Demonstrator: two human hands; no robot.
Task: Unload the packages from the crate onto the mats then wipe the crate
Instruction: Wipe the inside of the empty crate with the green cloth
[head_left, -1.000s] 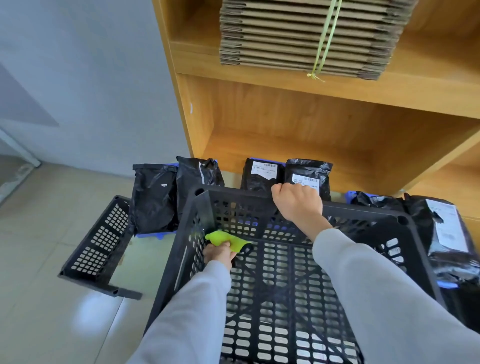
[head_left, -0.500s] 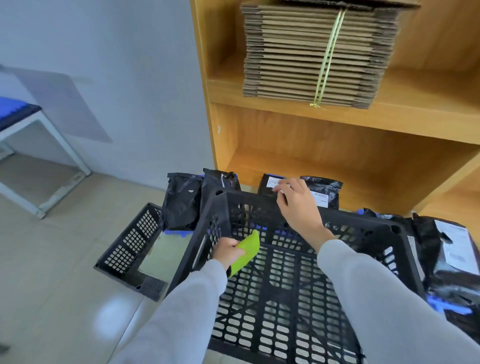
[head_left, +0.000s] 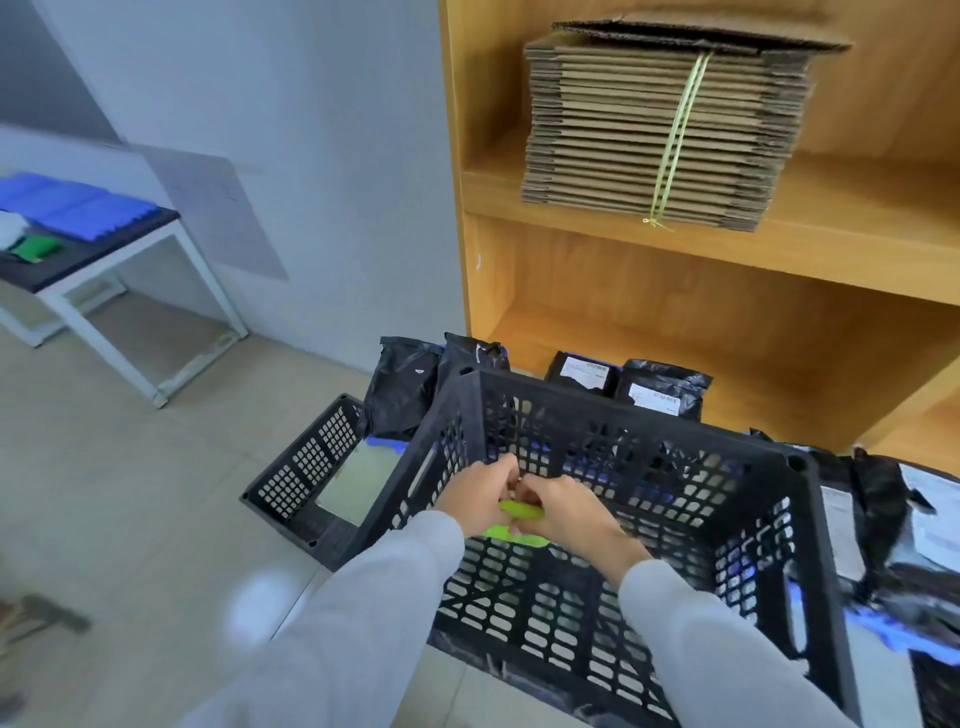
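Note:
A black slatted plastic crate (head_left: 613, 410) stands on the floor in front of me with nothing lying inside it. Above its inside, my left hand (head_left: 480, 496) and my right hand (head_left: 563, 512) meet, and both grip a small lime-green cloth (head_left: 519, 522) between them. Black packages (head_left: 402, 387) with white labels stand behind the crate on blue mats (head_left: 387, 446). More black packages (head_left: 883, 512) lie to the right of the crate on another blue mat (head_left: 878, 631).
A detached black crate panel (head_left: 306, 478) lies on the floor left of the crate. A wooden shelf unit (head_left: 727, 249) with a tied stack of flat cardboard (head_left: 660, 135) stands behind. A white-framed table (head_left: 88, 249) stands at far left on the tiled floor.
My right hand has let go of the crate's far rim and come down to join my left hand on the green cloth. The view has tilted up and to the left.

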